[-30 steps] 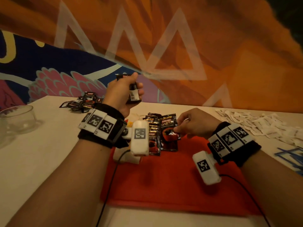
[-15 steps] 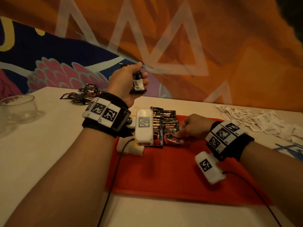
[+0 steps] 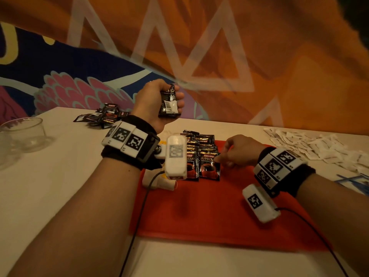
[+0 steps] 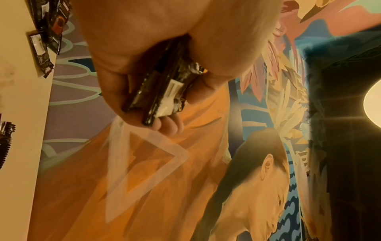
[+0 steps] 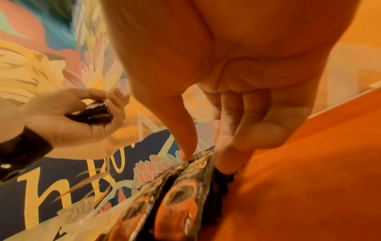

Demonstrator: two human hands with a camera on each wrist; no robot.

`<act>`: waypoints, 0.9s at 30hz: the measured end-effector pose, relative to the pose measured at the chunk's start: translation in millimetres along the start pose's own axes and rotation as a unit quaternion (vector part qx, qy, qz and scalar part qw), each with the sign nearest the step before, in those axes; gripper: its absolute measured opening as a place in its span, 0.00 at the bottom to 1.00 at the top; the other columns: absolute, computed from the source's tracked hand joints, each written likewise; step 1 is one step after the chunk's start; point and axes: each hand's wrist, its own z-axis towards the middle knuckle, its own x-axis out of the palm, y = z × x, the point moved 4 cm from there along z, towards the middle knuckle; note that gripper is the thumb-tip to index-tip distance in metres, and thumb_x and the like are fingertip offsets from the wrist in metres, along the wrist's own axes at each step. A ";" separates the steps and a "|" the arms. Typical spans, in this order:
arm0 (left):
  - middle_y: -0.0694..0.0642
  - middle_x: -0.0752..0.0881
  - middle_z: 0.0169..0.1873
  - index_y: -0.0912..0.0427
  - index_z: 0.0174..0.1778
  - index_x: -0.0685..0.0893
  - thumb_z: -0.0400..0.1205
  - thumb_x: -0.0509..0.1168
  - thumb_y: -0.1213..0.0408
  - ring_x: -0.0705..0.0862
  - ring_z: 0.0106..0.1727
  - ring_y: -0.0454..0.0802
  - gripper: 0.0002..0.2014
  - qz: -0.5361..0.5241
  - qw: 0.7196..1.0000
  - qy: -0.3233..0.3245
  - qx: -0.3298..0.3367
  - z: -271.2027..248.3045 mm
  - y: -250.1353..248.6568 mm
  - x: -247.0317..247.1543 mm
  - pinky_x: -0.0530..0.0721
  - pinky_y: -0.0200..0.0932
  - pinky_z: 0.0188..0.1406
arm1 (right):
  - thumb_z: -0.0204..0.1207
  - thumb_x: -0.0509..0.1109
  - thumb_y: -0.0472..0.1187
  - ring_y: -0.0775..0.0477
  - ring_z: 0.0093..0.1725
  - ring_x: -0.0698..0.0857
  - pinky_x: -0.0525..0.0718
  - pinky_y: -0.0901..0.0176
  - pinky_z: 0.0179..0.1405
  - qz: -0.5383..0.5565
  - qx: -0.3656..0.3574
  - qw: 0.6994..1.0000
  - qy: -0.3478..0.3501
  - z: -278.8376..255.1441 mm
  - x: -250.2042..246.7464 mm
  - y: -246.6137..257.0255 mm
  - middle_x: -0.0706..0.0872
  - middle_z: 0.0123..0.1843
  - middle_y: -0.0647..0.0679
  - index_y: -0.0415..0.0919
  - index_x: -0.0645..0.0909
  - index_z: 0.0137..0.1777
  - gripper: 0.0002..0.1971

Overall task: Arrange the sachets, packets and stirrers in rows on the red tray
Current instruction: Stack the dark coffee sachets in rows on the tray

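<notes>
While white sachets lie right, glass bowl sits left.

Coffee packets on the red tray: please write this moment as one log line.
left hand: grips spare coffee packets, raised | right hand: fingertips on front packet | red tray: packet rows begun

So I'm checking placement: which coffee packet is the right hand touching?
The frontmost packet of the right column on the red tray, at right hand's fingertips.
</notes>
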 end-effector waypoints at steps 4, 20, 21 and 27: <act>0.57 0.87 0.41 0.64 0.58 0.83 0.87 0.58 0.65 0.86 0.33 0.49 0.11 0.021 1.000 -0.013 0.017 1.1 3.8 2.5 0.86 0.42 0.32 | 0.74 0.78 0.48 0.51 0.38 0.90 0.86 0.58 0.37 0.053 -0.046 0.997 -0.013 0.7 -11.5 11.6 0.93 0.43 0.43 0.41 0.84 0.49 0.12; 0.68 0.89 0.55 0.68 0.61 0.84 0.68 0.77 0.62 0.89 0.57 0.68 0.26 0.073 0.994 0.025 0.075 -2.6 20.8 23.8 0.87 0.65 0.58 | 0.73 0.80 0.37 0.51 0.37 0.88 0.81 0.62 0.31 0.329 -0.274 0.898 -0.106 -12.3 -19.7 68.7 0.91 0.39 0.46 0.43 0.86 0.46 0.06; 0.66 0.90 0.52 0.67 0.59 0.85 0.67 0.78 0.59 0.90 0.53 0.65 0.25 0.090 0.992 0.012 0.092 -1.8 20.4 23.4 0.88 0.62 0.54 | 0.73 0.80 0.37 0.53 0.36 0.88 0.80 0.63 0.31 0.331 -0.277 0.894 -0.118 -11.9 -21.4 67.2 0.90 0.38 0.47 0.43 0.86 0.45 0.05; 0.40 0.81 0.24 0.53 0.41 0.82 0.69 0.75 0.43 0.77 0.33 0.45 0.18 0.209 0.963 -0.021 0.170 -9.4 15.4 34.2 0.76 0.43 0.35 | 0.72 0.77 0.40 0.54 0.35 0.81 0.76 0.67 0.33 0.119 -0.344 0.858 -0.362 -23.4 -37.6 67.3 0.84 0.36 0.54 0.45 0.82 0.43 0.06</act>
